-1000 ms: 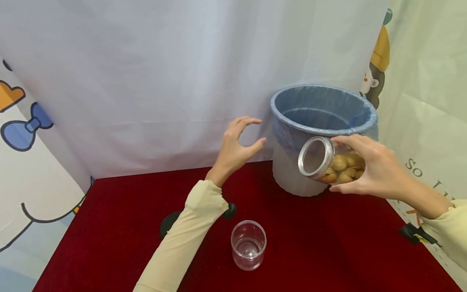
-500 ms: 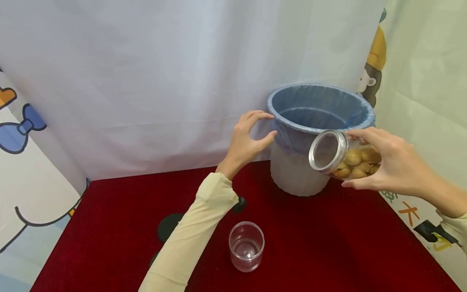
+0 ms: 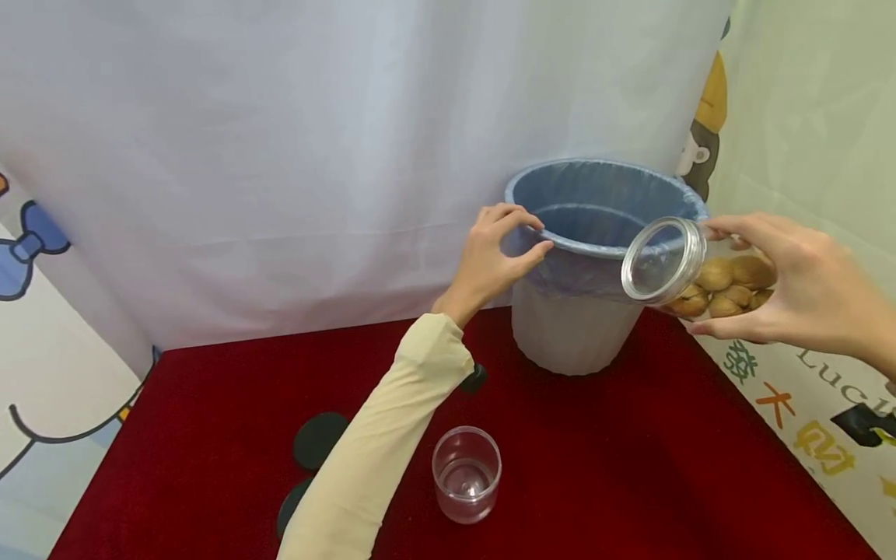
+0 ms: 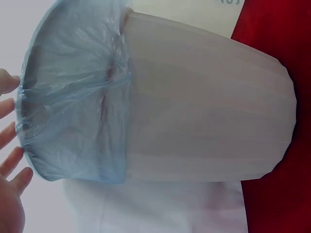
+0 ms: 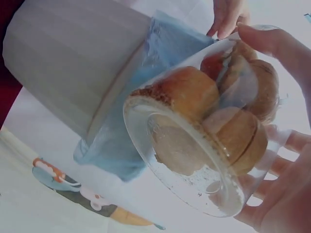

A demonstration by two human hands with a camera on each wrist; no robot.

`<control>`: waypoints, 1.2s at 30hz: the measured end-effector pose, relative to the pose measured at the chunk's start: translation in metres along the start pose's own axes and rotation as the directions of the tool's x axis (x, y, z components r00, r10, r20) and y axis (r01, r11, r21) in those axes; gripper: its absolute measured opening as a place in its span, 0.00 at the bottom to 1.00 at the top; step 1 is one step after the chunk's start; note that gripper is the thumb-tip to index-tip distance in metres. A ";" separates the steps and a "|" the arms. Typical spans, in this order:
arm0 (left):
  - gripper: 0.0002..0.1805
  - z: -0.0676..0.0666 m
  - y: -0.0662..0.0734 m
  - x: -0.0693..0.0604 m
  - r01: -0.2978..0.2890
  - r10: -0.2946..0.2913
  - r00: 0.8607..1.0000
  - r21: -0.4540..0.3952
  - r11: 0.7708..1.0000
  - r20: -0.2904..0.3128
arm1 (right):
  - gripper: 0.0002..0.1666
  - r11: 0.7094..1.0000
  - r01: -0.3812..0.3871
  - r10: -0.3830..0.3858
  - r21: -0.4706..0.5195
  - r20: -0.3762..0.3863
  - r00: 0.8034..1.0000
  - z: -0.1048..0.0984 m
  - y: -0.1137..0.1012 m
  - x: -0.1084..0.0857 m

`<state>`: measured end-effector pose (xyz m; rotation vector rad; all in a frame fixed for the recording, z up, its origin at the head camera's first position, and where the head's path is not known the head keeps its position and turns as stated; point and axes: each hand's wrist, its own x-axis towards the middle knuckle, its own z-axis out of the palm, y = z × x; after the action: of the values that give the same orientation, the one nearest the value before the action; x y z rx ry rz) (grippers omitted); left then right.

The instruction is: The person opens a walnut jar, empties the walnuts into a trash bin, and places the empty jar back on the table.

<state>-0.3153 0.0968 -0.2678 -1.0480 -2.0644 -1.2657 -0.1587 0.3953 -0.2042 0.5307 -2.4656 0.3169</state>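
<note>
My right hand [image 3: 805, 280] grips a clear plastic jar [image 3: 665, 260], tilted on its side with its open mouth facing left, near the bin's front rim. Several walnuts [image 3: 728, 281] lie inside it; the right wrist view shows them through the jar's base [image 5: 189, 160]. My left hand [image 3: 493, 253] is at the left of the bin [image 3: 570, 327], fingers bent and thumb apart from them. Its fingertips are at the rim of the blue bag lining [image 4: 73, 97]; whether they touch it I cannot tell.
A second clear jar [image 3: 467, 478] stands upright on the red tablecloth [image 3: 595, 467]. Two dark round discs [image 3: 318, 439] lie to the left, one partly behind the left sleeve [image 3: 392, 435]. White curtain [image 3: 280, 155] hangs behind, a printed one [image 3: 805, 155] on the right.
My left hand has moved right and slightly up to the bin's rim. The right hand has carried the jar of walnuts right and up in the head view.
</note>
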 end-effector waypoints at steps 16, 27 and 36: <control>0.11 0.003 0.006 0.006 -0.109 0.107 0.992 0.038 0.993 0.060 | 0.67 1.000 0.019 -0.020 -0.023 -0.029 0.999 -0.026 0.021 0.016; 0.11 0.002 0.008 0.004 -0.085 0.084 0.996 0.023 0.996 0.035 | 0.65 0.992 -0.014 0.007 -0.122 -0.057 0.998 -0.032 0.029 0.026; 0.10 0.003 0.009 0.006 -0.090 0.090 0.996 0.035 0.995 0.012 | 0.81 0.980 0.054 -0.064 -0.193 -0.043 0.997 -0.034 0.035 0.038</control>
<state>-0.3113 0.1044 -0.2599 -1.1203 -2.0164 -1.1769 -0.1857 0.4270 -0.1582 0.5061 -2.3952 0.0658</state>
